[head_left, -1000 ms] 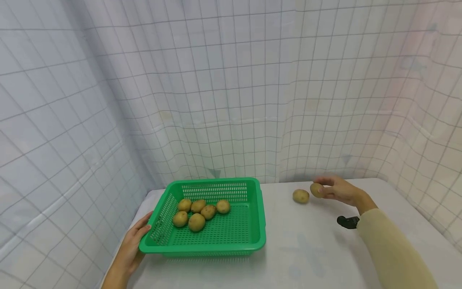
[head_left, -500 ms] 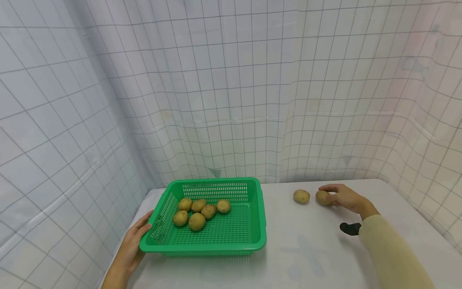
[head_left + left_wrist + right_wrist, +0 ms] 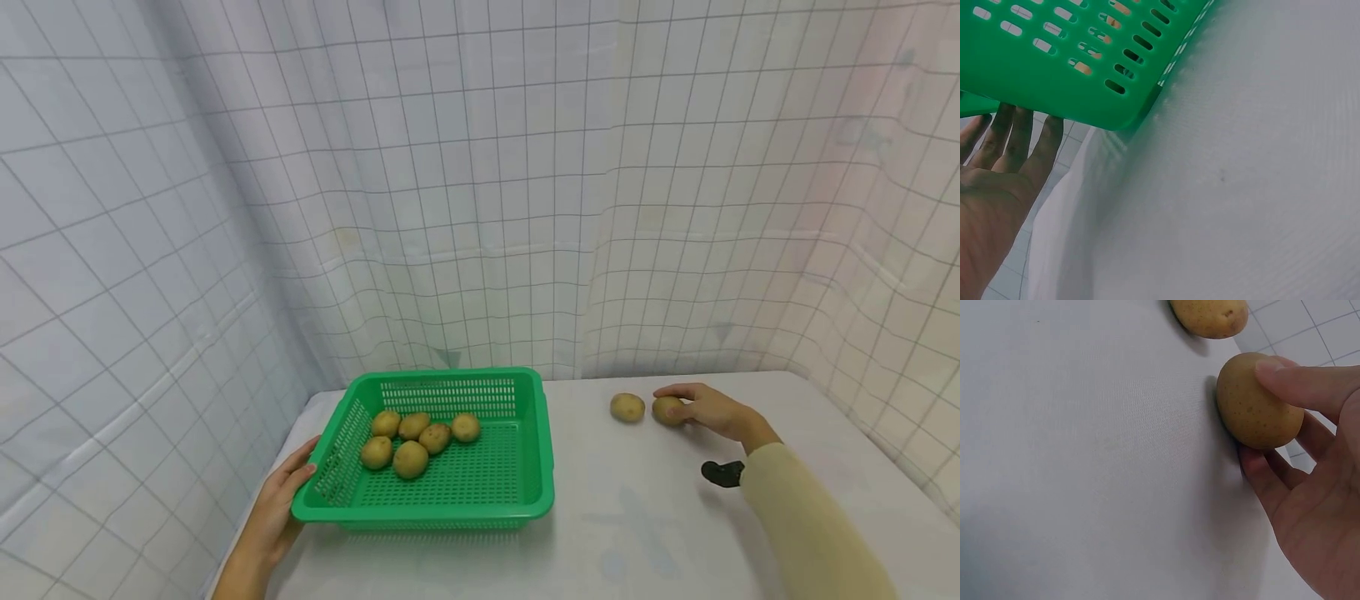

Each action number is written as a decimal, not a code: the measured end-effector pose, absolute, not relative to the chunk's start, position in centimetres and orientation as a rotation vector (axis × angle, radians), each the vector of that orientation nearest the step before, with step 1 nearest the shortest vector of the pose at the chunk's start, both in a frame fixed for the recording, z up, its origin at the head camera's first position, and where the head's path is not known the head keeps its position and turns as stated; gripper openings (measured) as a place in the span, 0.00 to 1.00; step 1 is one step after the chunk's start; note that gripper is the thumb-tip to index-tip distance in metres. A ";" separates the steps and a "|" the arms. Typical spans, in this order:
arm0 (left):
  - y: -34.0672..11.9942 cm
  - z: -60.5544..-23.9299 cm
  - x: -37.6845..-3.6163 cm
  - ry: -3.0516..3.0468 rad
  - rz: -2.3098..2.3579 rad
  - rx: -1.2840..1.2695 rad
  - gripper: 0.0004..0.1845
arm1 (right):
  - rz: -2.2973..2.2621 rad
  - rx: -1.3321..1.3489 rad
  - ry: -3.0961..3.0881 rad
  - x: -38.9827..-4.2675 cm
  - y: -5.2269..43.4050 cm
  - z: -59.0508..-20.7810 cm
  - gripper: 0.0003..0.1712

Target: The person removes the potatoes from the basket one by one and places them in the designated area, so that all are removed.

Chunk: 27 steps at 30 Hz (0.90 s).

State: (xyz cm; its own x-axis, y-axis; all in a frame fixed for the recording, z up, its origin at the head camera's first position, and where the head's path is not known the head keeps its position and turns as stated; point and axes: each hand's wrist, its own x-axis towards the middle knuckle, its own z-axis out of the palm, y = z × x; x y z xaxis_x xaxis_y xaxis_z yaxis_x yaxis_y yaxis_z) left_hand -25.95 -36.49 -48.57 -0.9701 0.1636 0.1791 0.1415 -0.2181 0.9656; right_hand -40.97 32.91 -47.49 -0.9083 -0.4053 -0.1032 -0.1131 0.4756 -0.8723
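My right hand (image 3: 708, 410) holds a potato (image 3: 1254, 403) low at the table, thumb on one side and fingers on the other; in the right wrist view the potato's shadow falls close beside it. Just left of it lies a second potato (image 3: 627, 407). At the other side, my left hand (image 3: 276, 500) holds the left rim of a green plastic basket (image 3: 431, 515). The left wrist view shows its fingers (image 3: 1013, 140) reaching up to the basket's lower edge, with some fingertips hidden. Several potatoes (image 3: 411, 459) sit together in the basket's left half.
A white cloth covers the table (image 3: 630, 517). White gridded curtains (image 3: 480, 192) hang behind it and at both sides. A small black piece (image 3: 722, 474) shows at the right sleeve's cuff.
My right hand has brought its potato down and nearer, first a little right, then slightly back left. The left hand and basket keep nearly the same place.
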 end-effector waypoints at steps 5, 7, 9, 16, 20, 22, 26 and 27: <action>-36.4 -48.6 -26.0 1.955 2.404 0.381 0.35 | -1.415 -0.429 2.429 -41.0 33.2 -47.6 0.31; -36.4 -48.6 -26.0 1.964 2.401 0.375 0.35 | -1.421 -0.413 2.430 -40.9 33.3 -47.5 0.32; -36.3 -48.6 -26.0 1.973 2.399 0.365 0.35 | -1.421 -0.410 2.433 -40.9 33.4 -47.4 0.34; -36.4 -48.5 -25.8 1.970 2.401 0.353 0.35 | -1.435 -0.376 2.427 -40.5 33.3 -46.7 0.38; -36.4 -48.5 -25.9 1.987 2.389 0.340 0.35 | -1.425 -0.376 2.439 -40.3 33.2 -46.1 0.38; -36.3 -48.4 -26.0 1.989 2.389 0.332 0.35 | -1.423 -0.384 2.442 -40.2 33.2 -45.9 0.38; -36.3 -48.5 -25.9 1.981 2.399 0.327 0.35 | -1.409 -0.412 2.449 -40.3 33.2 -45.5 0.38; -36.4 -48.5 -25.8 1.980 2.401 0.326 0.35 | -1.404 -0.423 2.451 -40.3 33.2 -45.4 0.38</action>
State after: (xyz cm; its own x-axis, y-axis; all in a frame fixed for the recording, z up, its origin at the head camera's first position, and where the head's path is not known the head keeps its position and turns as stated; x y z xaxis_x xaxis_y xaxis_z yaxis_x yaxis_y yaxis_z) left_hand -25.85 -36.35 -48.49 -0.9782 0.1415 0.1523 0.1226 -0.1990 0.9723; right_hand -40.26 33.21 -45.41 -0.9166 -0.3874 -0.0990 -0.1105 0.4832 -0.8685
